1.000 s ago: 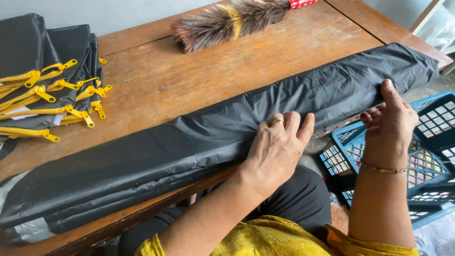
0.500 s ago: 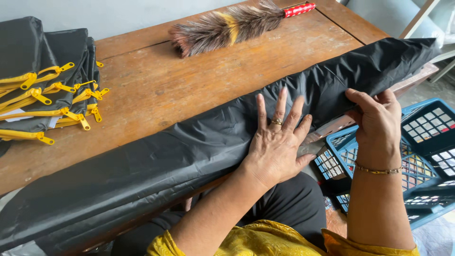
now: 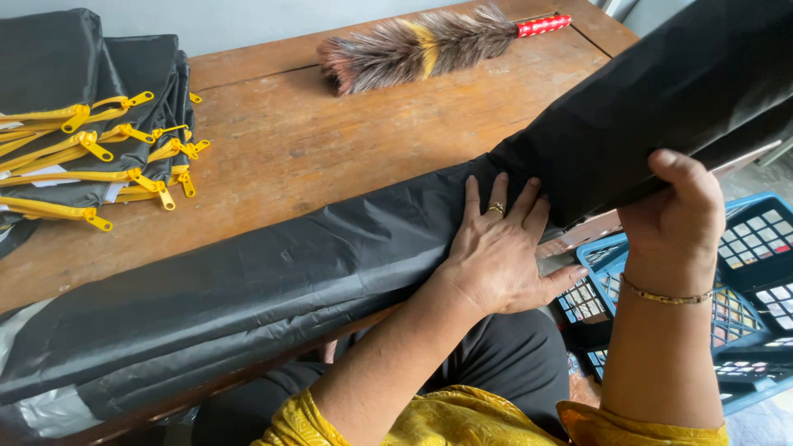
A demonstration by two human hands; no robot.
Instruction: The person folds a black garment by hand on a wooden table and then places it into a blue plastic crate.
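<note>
Nearest the camera, yellow sleeves (image 3: 462,417) and dark trousers show the person seated at the front edge of the wooden surface (image 3: 330,157). A long roll of black fabric (image 3: 273,281) lies along that edge, its long axis running from the lower left, where a grey patch shows at its end, up toward the upper right.

The left hand (image 3: 500,248) rests flat on top of the roll about midway along it, fingers spread and pointing away from the body, a ring on one finger. It presses down and clasps nothing; its grip is open.

The right hand (image 3: 677,211), with a thin bracelet at the wrist, is off the surface's right end. Its grip is closed around the right-hand part of the roll, thumb on the near side and fingers hidden behind the cloth. That part is lifted clear of the surface and tilts up toward the top right corner of the view, so the roll bends just right of the left hand. The left hand is nearer the bend; the right hand carries the raised end.

Below the right hand stand blue plastic crates (image 3: 743,281) on the floor.

Farther back on the left lies a stack of folded black bags with yellow zips (image 3: 91,140). At the far edge lies a feather duster (image 3: 421,48) with a red handle
</note>
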